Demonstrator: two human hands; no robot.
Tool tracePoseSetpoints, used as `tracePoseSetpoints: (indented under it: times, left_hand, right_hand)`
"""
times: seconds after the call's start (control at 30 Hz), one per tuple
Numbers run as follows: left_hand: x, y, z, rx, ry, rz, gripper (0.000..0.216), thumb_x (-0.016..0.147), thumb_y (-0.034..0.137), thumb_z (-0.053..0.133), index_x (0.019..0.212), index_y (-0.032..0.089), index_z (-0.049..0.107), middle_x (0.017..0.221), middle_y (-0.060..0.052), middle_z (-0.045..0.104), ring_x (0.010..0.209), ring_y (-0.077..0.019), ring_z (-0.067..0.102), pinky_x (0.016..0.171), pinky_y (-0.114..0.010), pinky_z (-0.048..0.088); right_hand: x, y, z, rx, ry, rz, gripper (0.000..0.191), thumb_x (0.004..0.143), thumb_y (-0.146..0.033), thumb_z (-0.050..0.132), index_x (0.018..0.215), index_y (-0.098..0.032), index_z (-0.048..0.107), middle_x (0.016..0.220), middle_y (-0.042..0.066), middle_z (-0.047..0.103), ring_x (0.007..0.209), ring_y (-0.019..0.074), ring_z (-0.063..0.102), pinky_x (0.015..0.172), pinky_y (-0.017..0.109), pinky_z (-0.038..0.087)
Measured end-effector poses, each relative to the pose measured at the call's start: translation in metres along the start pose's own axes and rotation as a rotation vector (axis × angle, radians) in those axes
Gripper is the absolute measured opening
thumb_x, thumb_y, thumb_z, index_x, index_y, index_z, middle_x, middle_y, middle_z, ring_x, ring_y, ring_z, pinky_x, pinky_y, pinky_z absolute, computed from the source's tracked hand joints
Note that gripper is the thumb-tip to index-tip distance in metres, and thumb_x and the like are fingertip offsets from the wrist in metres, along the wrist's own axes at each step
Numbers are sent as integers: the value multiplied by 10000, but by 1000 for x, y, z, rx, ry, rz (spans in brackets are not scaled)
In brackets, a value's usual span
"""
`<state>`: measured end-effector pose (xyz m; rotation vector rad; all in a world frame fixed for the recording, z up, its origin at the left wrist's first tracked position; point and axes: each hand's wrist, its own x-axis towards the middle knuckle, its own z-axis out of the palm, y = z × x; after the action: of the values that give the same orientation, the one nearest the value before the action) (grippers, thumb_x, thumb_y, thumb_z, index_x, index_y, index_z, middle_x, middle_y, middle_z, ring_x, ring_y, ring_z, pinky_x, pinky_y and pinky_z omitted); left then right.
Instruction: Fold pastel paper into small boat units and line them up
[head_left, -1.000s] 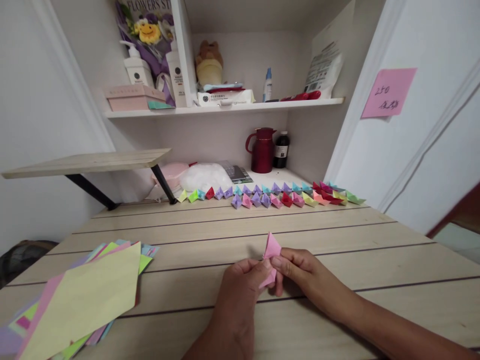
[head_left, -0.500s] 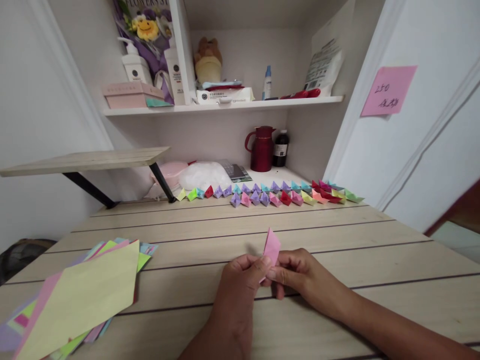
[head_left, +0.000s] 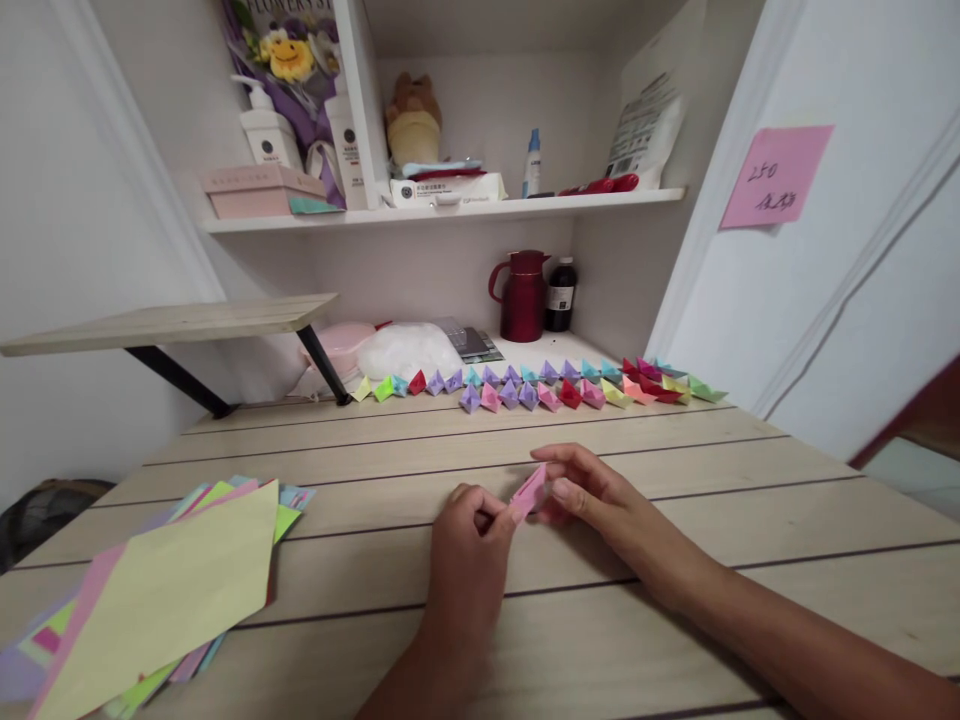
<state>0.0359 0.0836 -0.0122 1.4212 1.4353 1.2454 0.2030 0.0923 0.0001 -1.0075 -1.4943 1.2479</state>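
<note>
A small folded piece of pink paper (head_left: pixel 529 491) is held tilted above the wooden table, with a slit-like opening along its upper side. My left hand (head_left: pixel 474 525) pinches its lower left end between thumb and fingers. Around its right end curves my right hand (head_left: pixel 592 490), thumb and index finger spread apart; the other fingers are partly hidden behind the paper, and whether they touch it I cannot tell.
Two rows of folded paper boats (head_left: pixel 529 396) line the table's back edge. At the left lies a stack of coloured paper sheets (head_left: pixel 180 580). Behind stand a raised wooden stand (head_left: pixel 172 320), a red jug (head_left: pixel 523 300) and a dark bottle (head_left: pixel 560 295).
The pink paper has turned from upright to a low slant, its slit side now showing. My right hand has loosened, its index finger and thumb spreading upward.
</note>
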Motion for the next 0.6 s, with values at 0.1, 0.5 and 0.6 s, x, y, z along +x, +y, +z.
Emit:
tracePoseSetpoints:
  times: [0.1,0.5,0.6]
  left_hand:
    - [4,-3,-1,105,35,93,190,712,232,606,547,185,524,654,8,540,638,-141,507,606,-244,370]
    - [1,0,1,198,-20,164,162,711,171,580,567,194,508,679,14,556,661,-143,508,616,-247,357]
    - [2,0,-2,63,-39,35,150,718,227,595,587,193,529,612,21,540,599,-137,494,584,-243,359]
  right_hand:
    - [2,5,-4,1,-39,11,525,726,-360,729,1186,-252,500,940,7,594,731,133,562,655,257,440]
    - [7,6,-12,-127,-21,40,341,833,-456,597,648,-170,584,618,23,655,629,157,592,678,295,436]
    - [9,6,-13,6,-3,97,436,861,-549,507,650,-171,564,618,38,663,581,160,609,679,320,464]
